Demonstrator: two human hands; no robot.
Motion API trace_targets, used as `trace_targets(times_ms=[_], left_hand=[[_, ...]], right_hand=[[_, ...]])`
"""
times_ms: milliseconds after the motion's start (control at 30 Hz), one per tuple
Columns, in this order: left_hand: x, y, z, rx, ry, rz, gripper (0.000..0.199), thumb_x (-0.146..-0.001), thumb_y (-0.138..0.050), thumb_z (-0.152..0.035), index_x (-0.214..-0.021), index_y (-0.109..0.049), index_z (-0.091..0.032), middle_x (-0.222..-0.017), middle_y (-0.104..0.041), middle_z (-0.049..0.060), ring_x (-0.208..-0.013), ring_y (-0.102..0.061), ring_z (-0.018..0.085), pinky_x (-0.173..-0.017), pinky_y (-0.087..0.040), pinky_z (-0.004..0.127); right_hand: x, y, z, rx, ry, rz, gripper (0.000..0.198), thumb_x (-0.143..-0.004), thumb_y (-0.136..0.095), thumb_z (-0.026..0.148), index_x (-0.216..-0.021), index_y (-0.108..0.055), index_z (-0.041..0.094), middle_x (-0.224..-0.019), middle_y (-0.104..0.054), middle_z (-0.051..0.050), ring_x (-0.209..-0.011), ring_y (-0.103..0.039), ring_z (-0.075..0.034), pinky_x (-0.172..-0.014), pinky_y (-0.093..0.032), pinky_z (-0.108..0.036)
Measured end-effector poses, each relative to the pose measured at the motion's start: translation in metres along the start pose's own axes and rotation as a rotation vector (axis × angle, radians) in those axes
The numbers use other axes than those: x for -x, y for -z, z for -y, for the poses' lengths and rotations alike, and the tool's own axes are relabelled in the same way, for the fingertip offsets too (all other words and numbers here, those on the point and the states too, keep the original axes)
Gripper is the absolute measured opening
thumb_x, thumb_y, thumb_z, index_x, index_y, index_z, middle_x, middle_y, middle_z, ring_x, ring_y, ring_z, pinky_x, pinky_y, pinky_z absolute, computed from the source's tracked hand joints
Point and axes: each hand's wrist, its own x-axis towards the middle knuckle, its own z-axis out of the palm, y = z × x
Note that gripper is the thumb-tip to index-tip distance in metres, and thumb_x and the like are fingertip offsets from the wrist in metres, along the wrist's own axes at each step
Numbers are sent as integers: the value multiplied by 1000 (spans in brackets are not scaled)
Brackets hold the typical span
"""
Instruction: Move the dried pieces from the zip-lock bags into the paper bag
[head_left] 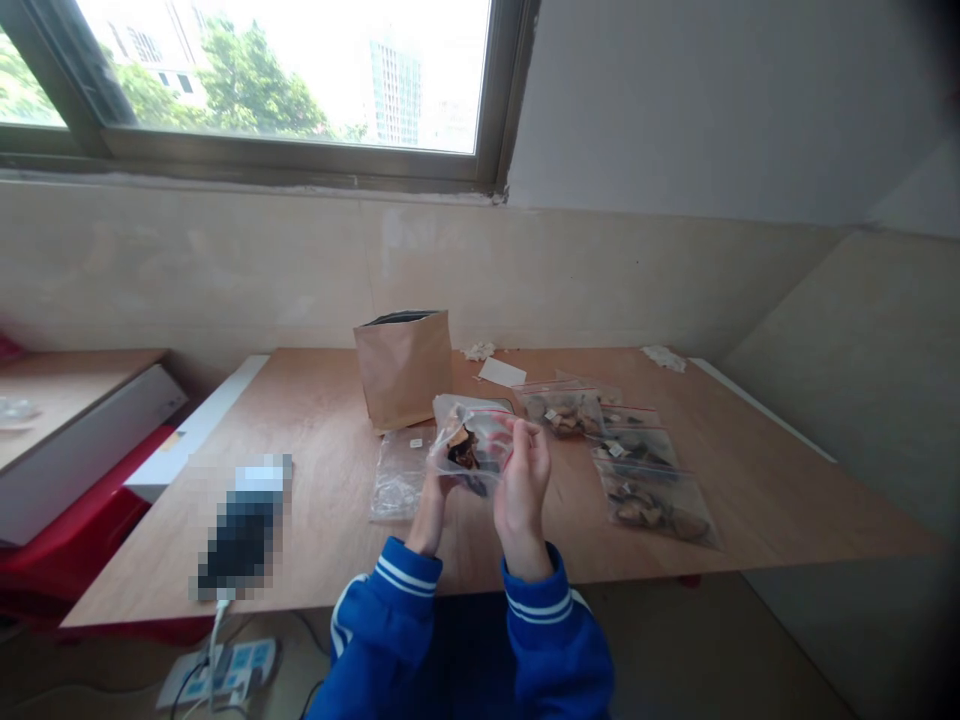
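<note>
In front of me I hold up a clear zip bag point(480, 462) with brown, dried-looking curled pieces point(462, 447) inside. My left hand point(431, 503) grips the bag from below on its left side; its fingers are mostly hidden behind the plastic. My right hand point(523, 480) is closed on the bag's right edge, fingertips pinched near the red zip line. Just left of the held bag, a flat clear plastic bag point(397, 490) with a small white label lies on the table.
Filled zip bags point(652, 505) lie on the table's right side, with another bag point(562, 410) behind them. A brown paper pouch point(405, 370) stands open at the back. White card point(502, 373) lies near the wall. A pixelated device point(244, 530) with a cable sits at left.
</note>
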Motion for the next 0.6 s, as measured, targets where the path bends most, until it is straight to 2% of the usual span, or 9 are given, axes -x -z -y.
trace_targets(times_ms=[67, 167, 300, 400, 467, 533, 600], left_hand=[[-13, 2, -1, 75, 9, -25, 61, -85, -47, -65, -120, -63, -17, -116, -70, 10, -103, -66, 28, -82, -54, 37], [-34, 6, -2, 122, -23, -146, 62, -89, -39, -64, -121, -63, -17, -119, -69, 10, -108, -65, 25, -88, -53, 35], [-57, 16, 2, 128, -79, -186, 54, -89, -42, -60, -107, -69, -18, -110, -73, 7, -103, -67, 23, -90, -51, 33], [-67, 24, 7, 69, -124, -196, 46, -87, -48, -57, -95, -72, -18, -96, -75, 5, -92, -68, 22, -86, -52, 33], [-70, 27, 9, 14, -139, -231, 44, -87, -49, -55, -94, -72, -19, -93, -75, 5, -91, -68, 23, -83, -52, 34], [-69, 29, 12, -3, -134, -277, 46, -87, -48, -56, -97, -72, -18, -96, -75, 6, -96, -68, 24, -84, -53, 35], [-69, 30, 15, 11, -128, -312, 49, -87, -47, -56, -102, -71, -17, -103, -74, 8, -101, -67, 25, -86, -53, 35]], right_hand=[[-3, -12, -6, 4, -34, 80, 37, -80, -61, 55, -86, -51, 20, -96, -71, -7, -64, -62, -13, -56, -49, -25], [-5, -22, -15, 13, -93, 166, 39, -79, -61, 59, -84, -51, 21, -95, -73, -7, -61, -61, -13, -56, -49, -26], [-8, -26, -28, 23, -106, 205, 40, -79, -61, 59, -84, -51, 21, -92, -74, -6, -62, -61, -13, -61, -51, -28], [-12, -25, -38, 64, -66, 190, 37, -80, -61, 56, -85, -51, 21, -83, -73, -5, -65, -61, -15, -66, -50, -30], [-16, -25, -43, 134, -24, 188, 35, -83, -58, 54, -86, -52, 20, -78, -72, -5, -70, -63, -17, -70, -49, -31], [-18, -24, -43, 237, 52, 190, 33, -87, -53, 53, -90, -54, 19, -84, -72, -7, -79, -64, -19, -75, -49, -34], [-18, -25, -37, 333, 176, 159, 33, -91, -48, 50, -100, -56, 19, -98, -70, -10, -91, -63, -21, -81, -48, -36]])
